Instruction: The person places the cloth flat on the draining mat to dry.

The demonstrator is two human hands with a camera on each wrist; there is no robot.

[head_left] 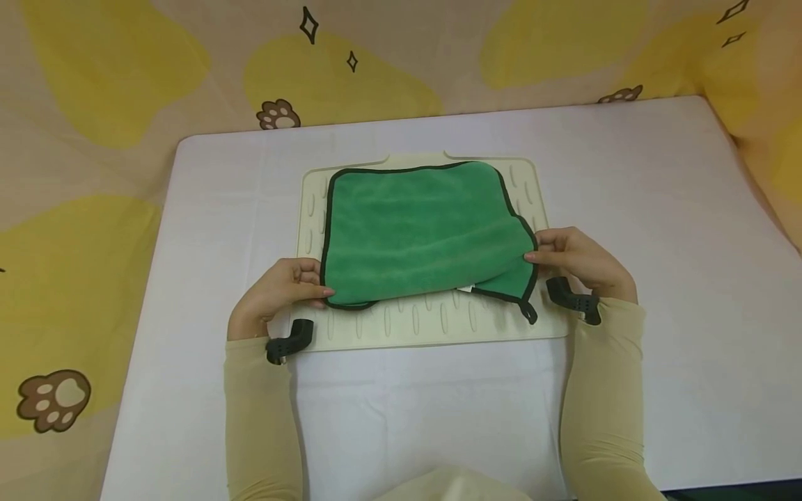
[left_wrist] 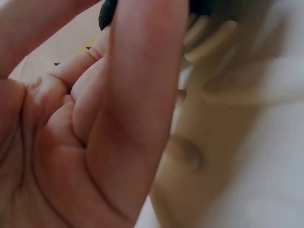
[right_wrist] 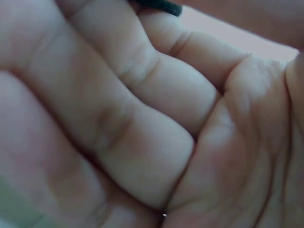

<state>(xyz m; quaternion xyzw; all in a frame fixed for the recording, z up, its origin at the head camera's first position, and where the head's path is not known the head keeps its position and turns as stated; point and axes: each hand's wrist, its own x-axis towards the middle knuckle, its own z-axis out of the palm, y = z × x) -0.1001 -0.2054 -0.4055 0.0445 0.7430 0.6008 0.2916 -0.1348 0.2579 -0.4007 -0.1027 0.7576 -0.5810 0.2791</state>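
A green cloth (head_left: 420, 229) with a dark edging lies spread over a cream ribbed mat (head_left: 401, 327) in the head view. Its near edge is turned under, and a small hanging loop (head_left: 530, 313) sticks out at the near right corner. My left hand (head_left: 285, 289) pinches the cloth's near left corner between thumb and fingers. On the right side, my right hand (head_left: 576, 257) pinches the edge, thumb on top. Curled fingers (left_wrist: 137, 109) fill much of the left wrist view. The right wrist view shows mostly folded fingers (right_wrist: 133, 109), with a bit of dark edging at the top.
The mat rests on a table with a white cover (head_left: 658, 181). A yellow and beige patterned curtain (head_left: 94, 278) hangs around the far and left sides. Each wrist carries a black camera mount (head_left: 291, 341). Beige sleeves cover both forearms.
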